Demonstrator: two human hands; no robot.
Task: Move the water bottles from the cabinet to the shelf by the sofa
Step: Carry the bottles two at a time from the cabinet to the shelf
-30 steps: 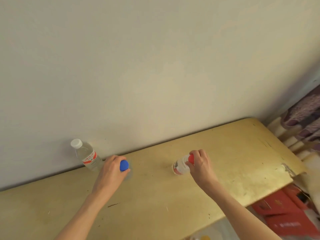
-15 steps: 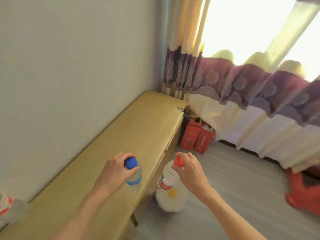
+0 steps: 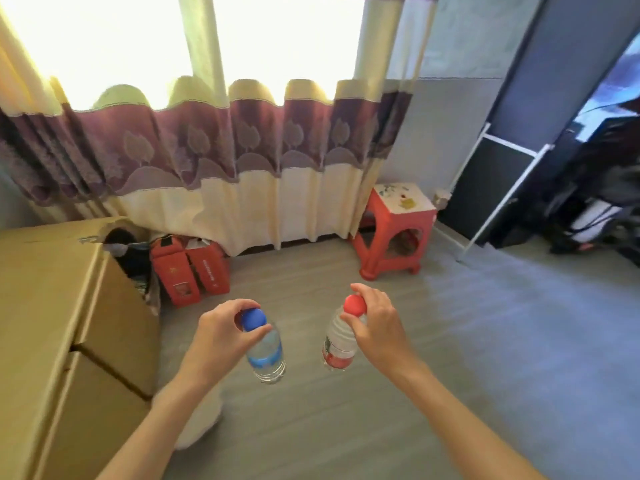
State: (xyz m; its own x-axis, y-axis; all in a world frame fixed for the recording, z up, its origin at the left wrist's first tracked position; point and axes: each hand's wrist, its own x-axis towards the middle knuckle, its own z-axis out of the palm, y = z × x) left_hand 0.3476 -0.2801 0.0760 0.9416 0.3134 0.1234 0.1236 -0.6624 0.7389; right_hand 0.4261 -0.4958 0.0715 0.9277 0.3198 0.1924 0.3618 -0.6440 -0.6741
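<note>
With both bottles off the cabinet [image 3: 52, 306], carry step is underway: left hand [image 3: 221, 336] pinches the blue-capped bottle [image 3: 265, 351] by its neck, right hand [image 3: 375, 327] the red-capped bottle [image 3: 341, 341], both hanging below the fingers. Shelf and sofa aren't in view; next move probably calls for finding them while keeping both grips firm.

Two bare arms reach forward, each hand gripping a bottle by its neck.

The left hand [image 3: 221, 332] curls thumb and fingers just under the cap of the blue bottle [image 3: 266, 355]; the right hand [image 3: 375, 323] does likewise on the red bottle [image 3: 337, 344]. Both forearms stretch from the lower edge, wrists level, hands apart, bottles hanging clear.
</note>
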